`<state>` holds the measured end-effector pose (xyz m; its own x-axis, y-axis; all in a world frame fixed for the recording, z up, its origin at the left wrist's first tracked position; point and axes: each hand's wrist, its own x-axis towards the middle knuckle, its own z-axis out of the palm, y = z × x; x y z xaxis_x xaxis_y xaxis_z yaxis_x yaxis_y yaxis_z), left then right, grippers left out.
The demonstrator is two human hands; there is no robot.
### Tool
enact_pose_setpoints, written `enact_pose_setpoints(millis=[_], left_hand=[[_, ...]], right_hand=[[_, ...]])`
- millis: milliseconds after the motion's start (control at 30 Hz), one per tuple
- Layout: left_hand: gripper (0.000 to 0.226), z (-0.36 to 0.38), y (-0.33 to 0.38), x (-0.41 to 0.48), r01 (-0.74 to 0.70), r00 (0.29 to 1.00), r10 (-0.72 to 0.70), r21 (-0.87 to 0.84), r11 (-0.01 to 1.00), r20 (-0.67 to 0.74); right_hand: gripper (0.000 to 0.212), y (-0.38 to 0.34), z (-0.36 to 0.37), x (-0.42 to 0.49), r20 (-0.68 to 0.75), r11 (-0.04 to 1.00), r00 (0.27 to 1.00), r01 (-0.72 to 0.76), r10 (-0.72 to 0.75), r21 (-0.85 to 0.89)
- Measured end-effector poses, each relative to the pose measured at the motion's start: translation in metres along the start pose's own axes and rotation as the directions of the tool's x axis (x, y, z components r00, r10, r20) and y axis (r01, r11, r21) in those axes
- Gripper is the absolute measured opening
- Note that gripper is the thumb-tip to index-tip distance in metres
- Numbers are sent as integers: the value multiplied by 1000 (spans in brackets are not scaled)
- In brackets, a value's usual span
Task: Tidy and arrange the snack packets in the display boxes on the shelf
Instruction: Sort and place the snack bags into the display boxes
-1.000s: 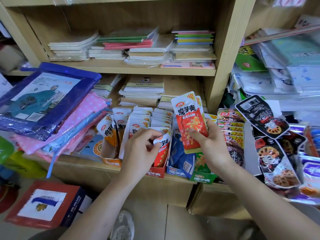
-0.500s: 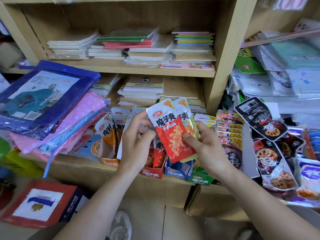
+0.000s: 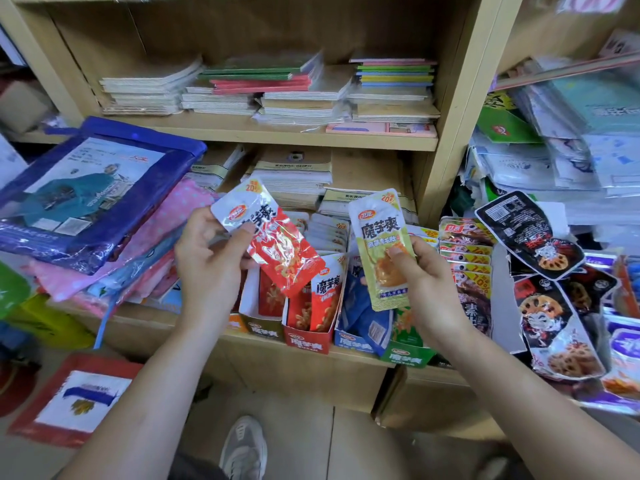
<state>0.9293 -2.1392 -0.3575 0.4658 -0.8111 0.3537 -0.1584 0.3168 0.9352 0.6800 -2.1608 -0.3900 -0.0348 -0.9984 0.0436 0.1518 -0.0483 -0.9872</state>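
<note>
My left hand (image 3: 207, 258) grips a red snack packet (image 3: 277, 251) by its white top, tilted above the boxes. My right hand (image 3: 420, 282) pinches a green snack packet (image 3: 381, 251) and holds it upright. Below them, display boxes stand in a row at the shelf's front edge: a brown box (image 3: 261, 330), a red box (image 3: 306, 341) with red packets standing in it, a blue box (image 3: 351, 341) with blue packets, and a green box (image 3: 407, 356). More white-topped packets (image 3: 329, 230) are stacked behind the boxes.
Black and orange snack packets (image 3: 464, 258) lie and hang to the right. A blue raincoat pack (image 3: 86, 192) and pink fabric lie at the left. Notebooks (image 3: 270, 88) fill the upper shelf. A red packet (image 3: 76, 400) lies on the floor near my shoe (image 3: 244, 448).
The two packets that my right hand held together are now split: my left hand took the red one and moved left, while my right hand keeps the green one.
</note>
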Motion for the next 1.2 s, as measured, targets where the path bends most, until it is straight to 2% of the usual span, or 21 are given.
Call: enact_pose_setpoints(millis=[267, 333, 467, 567, 633, 800, 933, 1000, 1067, 1133, 1200], left_hand=[[24, -5, -4, -7, -186, 966, 199, 89, 978, -165], [24, -6, -7, -6, -188, 967, 201, 93, 978, -158], [19, 0, -15, -8, -135, 989, 123, 147, 980, 86], [20, 11, -24, -18, -112, 947, 6, 311, 944, 322], [20, 18, -30, -25, -95, 901, -87, 389, 916, 424], [15, 22, -35, -21, -113, 882, -123, 458, 882, 456], [27, 16, -35, -14, -23, 833, -234, 453, 891, 502], [29, 13, -30, -12, -26, 801, -258, 464, 886, 539], [31, 9, -22, -7, -18, 821, -241, 447, 895, 517], [31, 5, -17, 3, 23, 893, -191, 382, 924, 407], [31, 3, -23, 16, -53, 935, -101, 417, 907, 339]], right_hand=[[19, 1, 5, -1, -85, 999, 996, 34, -34, 3], [19, 2, 5, 0, -108, 999, 993, 49, -49, -7], [23, 0, 4, 0, -120, 999, 992, 42, -42, -5], [27, -3, 4, 0, -116, 999, 993, 36, -37, -14], [24, -3, 3, -1, -121, 999, 992, 33, -36, -23], [22, -3, 4, -1, -125, 998, 991, 38, -43, -47], [20, -2, 5, -1, -112, 998, 993, 33, -40, -61], [20, -1, 5, -1, -105, 996, 994, 35, -43, -77], [20, -2, 5, -2, -104, 996, 994, 36, -45, -87], [21, -2, 6, -2, -103, 996, 994, 31, -39, -82], [24, -1, 6, -3, -96, 995, 994, 34, -43, -89]])
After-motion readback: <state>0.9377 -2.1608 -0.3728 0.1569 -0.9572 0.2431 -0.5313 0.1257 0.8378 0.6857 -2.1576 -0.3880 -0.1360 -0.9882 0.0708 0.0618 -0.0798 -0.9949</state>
